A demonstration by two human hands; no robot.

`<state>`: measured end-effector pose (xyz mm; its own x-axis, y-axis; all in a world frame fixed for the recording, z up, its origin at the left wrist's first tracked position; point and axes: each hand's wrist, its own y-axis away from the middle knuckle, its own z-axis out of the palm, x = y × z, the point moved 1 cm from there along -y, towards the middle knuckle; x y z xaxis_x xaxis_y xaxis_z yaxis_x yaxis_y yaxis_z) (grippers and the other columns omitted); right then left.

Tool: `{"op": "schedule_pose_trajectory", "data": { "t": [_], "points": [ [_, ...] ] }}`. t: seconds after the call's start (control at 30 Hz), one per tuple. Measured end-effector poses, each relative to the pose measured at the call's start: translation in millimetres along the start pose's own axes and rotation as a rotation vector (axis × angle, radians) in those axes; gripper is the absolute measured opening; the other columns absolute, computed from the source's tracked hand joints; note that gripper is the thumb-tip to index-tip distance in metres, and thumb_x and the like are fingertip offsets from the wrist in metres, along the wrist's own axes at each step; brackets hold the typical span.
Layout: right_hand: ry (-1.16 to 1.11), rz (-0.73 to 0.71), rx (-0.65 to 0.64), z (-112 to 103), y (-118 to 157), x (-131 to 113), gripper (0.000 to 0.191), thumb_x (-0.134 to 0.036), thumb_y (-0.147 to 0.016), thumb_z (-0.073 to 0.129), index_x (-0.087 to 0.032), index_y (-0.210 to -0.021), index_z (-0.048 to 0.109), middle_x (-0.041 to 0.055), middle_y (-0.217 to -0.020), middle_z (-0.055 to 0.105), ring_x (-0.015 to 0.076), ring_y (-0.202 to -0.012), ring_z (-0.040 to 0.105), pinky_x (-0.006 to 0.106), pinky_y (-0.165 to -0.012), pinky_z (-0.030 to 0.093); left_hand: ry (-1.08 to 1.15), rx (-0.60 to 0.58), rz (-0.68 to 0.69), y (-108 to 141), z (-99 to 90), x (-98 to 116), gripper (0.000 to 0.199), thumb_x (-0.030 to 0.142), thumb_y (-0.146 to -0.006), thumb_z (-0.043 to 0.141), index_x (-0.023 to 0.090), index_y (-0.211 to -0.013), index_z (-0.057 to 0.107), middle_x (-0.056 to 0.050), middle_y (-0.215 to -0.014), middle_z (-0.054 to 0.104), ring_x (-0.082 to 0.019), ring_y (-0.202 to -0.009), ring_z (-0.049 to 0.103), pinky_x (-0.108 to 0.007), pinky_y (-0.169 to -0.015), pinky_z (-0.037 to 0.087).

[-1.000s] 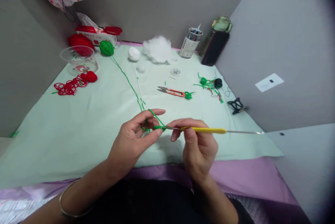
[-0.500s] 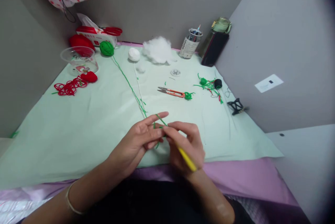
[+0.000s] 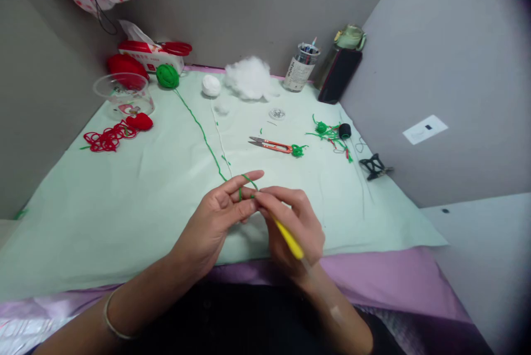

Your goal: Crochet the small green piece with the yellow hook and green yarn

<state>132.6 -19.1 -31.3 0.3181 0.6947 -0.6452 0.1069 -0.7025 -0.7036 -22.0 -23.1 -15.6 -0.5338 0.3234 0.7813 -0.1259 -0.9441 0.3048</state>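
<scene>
My right hand (image 3: 296, 228) pinches a crochet hook with a yellow handle (image 3: 289, 237); its tip is hidden at the fingertips. Green yarn (image 3: 204, 132) runs from a green ball (image 3: 167, 76) to my left hand (image 3: 226, 205), where it loops over the raised index finger and around another finger. The left thumb presses on the yarn close to the hook's end, and the fingertips of both hands nearly meet. Any small worked piece there is covered by the fingers. Beyond the hands lie orange thread snips (image 3: 271, 145) with green yarn at their handle end.
White yarn ball (image 3: 211, 85) and stuffing (image 3: 250, 78) lie at the back. Red yarn (image 3: 108, 136) and a clear plastic cup (image 3: 124, 95) are left. A pen jar (image 3: 301, 67), bottle (image 3: 350, 38), phone (image 3: 341, 76), yarn scraps (image 3: 326, 131) and a black stand (image 3: 374, 167) are right.
Both hands have shifted slightly up and left. The yellow handle has tilted and more of the yarn strand lies slack. The green tail below the left fingers no longer shows.
</scene>
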Motion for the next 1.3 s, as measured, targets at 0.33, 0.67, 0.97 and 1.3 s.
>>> {"op": "schedule_pose_trajectory", "data": {
  "t": [0.33, 0.67, 0.97, 1.3],
  "points": [
    [-0.455, 0.364, 0.044, -4, -17, 7, 0.015, -0.029, -0.104, 0.067, -0.026, -0.102, 0.081, 0.0030, -0.092, 0.077, 0.0154, -0.076, 0.068, 0.032, -0.071, 0.058, 0.006, -0.048, 0.028, -1, -0.9, 7, 0.032, 0.027, -0.082, 0.091, 0.029, -0.114, 0.087, 0.000, -0.089, 0.072, -0.014, -0.087, 0.061, -0.025, -0.089, 0.048],
    [-0.625, 0.456, 0.028, -6, -14, 14, 0.018, -0.031, -0.107, 0.064, -0.027, -0.104, 0.081, 0.0016, -0.095, 0.079, 0.0126, -0.076, 0.068, 0.028, -0.073, 0.057, -0.164, 0.003, 0.111, 1, -4.9, 9, 0.031, 0.028, -0.085, 0.088, 0.032, -0.115, 0.087, -0.001, -0.092, 0.069, -0.016, -0.094, 0.059, -0.027, -0.088, 0.047],
    [-0.672, 0.489, 0.032, -4, -12, 14, 0.017, -0.033, -0.107, 0.065, -0.028, -0.104, 0.081, 0.0013, -0.096, 0.079, 0.0122, -0.075, 0.068, 0.028, -0.073, 0.056, -0.158, -0.032, 0.085, 1, -1.8, 10, 0.030, 0.028, -0.082, 0.090, 0.031, -0.112, 0.088, -0.001, -0.088, 0.069, -0.016, -0.092, 0.061, -0.028, -0.090, 0.048],
    [-0.408, 0.309, -0.019, -8, -13, 3, 0.021, -0.023, -0.110, 0.054, -0.025, -0.107, 0.075, 0.0027, -0.098, 0.080, 0.0132, -0.074, 0.072, 0.029, -0.072, 0.061, -0.337, 0.026, 0.222, 3, -10.6, 6, 0.029, 0.025, -0.087, 0.085, 0.035, -0.114, 0.087, 0.001, -0.088, 0.068, -0.016, -0.087, 0.058, -0.028, -0.085, 0.046]
  ]
}}
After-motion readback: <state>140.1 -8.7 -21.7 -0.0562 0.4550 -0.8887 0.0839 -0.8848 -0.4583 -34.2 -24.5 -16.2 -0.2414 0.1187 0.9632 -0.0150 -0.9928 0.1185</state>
